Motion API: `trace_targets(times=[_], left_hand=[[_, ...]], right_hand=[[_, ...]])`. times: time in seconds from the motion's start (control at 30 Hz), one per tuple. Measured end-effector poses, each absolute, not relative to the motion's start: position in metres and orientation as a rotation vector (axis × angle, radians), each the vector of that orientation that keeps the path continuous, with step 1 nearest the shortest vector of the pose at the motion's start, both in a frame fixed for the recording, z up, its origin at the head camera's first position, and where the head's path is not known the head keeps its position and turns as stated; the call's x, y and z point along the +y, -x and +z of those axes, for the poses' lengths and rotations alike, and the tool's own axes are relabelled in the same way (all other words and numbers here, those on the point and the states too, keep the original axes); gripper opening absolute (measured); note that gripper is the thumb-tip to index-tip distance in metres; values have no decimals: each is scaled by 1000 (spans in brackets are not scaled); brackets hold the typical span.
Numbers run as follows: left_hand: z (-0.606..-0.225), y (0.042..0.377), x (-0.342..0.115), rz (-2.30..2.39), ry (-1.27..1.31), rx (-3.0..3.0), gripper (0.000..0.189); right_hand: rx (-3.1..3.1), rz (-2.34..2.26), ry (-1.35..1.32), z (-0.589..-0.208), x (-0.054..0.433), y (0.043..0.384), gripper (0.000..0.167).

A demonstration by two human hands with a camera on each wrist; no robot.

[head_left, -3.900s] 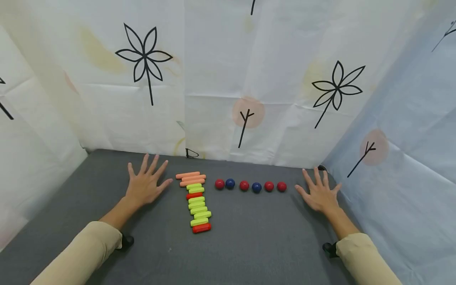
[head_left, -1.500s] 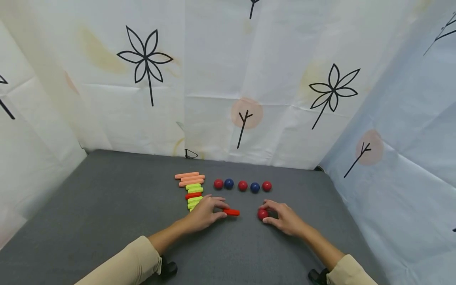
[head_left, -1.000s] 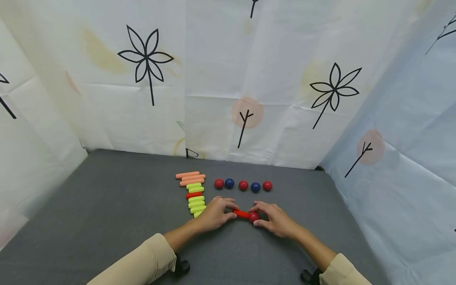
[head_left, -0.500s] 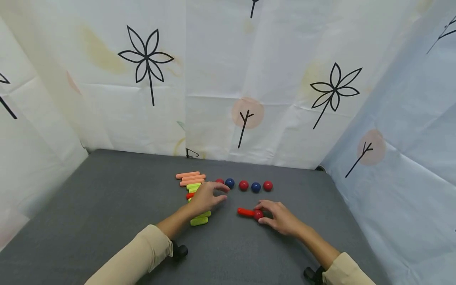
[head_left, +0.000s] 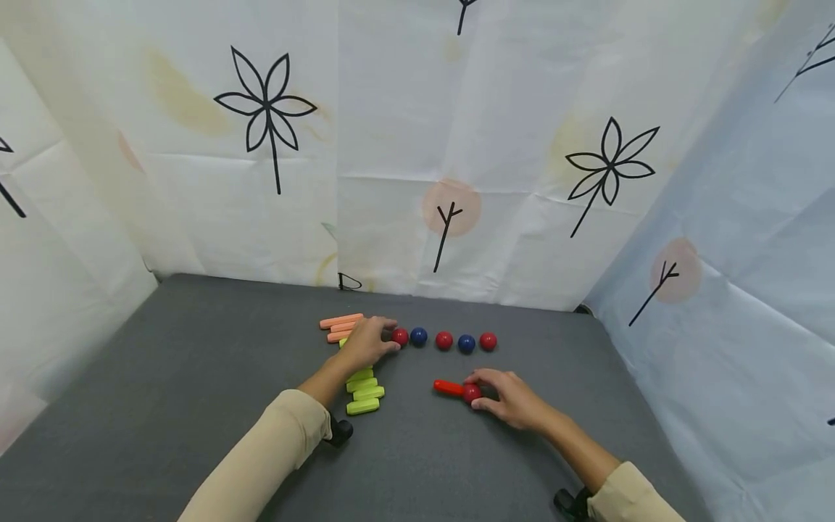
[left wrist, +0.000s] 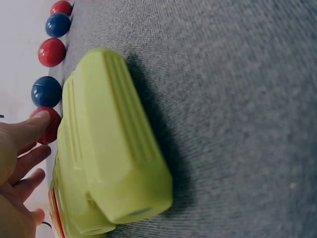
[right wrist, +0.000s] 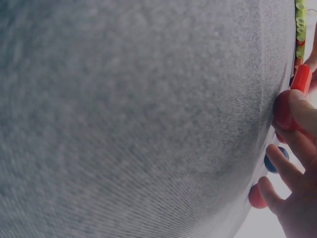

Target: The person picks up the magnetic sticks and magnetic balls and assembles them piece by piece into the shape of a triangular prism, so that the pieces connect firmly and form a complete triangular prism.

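My right hand (head_left: pixel 515 400) pinches a red ball (head_left: pixel 472 394) between thumb and fingers. A red grooved stick (head_left: pixel 449 388) points left from that ball, its end right at it. My left hand (head_left: pixel 365 344) is at the left end of the ball row, thumb and forefinger closed about another red ball (head_left: pixel 401 336). In the left wrist view a digit lies across this red ball (left wrist: pixel 49 130). The left hand and forearm hide the middle of the column of sticks. In the right wrist view, the right thumb presses on the held red ball (right wrist: pixel 284 110).
Right of the left hand, the row continues with a blue ball (head_left: pixel 419 336), a red ball (head_left: pixel 443 340), another blue ball (head_left: pixel 466 344) and a last red ball (head_left: pixel 488 341). Orange sticks (head_left: pixel 341 320) and several yellow-green sticks (head_left: pixel 362 407) lie on the grey table (head_left: pixel 417 464). Printed cloth (head_left: pixel 391 145) stands behind.
The left hand brought a red stick from the column to the right hand's ball, let go, and moved back to the leftmost red ball. The right hand took its ball from the row's right end.
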State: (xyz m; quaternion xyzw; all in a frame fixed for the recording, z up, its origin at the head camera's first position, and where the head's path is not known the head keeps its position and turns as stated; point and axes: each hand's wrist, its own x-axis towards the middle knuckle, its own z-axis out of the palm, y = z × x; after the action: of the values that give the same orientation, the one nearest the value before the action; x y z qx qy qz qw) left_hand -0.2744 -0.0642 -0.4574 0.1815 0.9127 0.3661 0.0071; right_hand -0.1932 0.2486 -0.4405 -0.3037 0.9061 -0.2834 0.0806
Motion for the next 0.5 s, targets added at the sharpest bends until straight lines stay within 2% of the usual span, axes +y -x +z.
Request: trace_targets(times=[0.17,0.5], left_hand=[[-460,275,-62,1096,-654,2941,36],[-458,261,-66,1144,-781,2868,29]], right_hand=[[2697,-880,910,-443,249,193,34],[2690,-875,875,-444,248,193,34]])
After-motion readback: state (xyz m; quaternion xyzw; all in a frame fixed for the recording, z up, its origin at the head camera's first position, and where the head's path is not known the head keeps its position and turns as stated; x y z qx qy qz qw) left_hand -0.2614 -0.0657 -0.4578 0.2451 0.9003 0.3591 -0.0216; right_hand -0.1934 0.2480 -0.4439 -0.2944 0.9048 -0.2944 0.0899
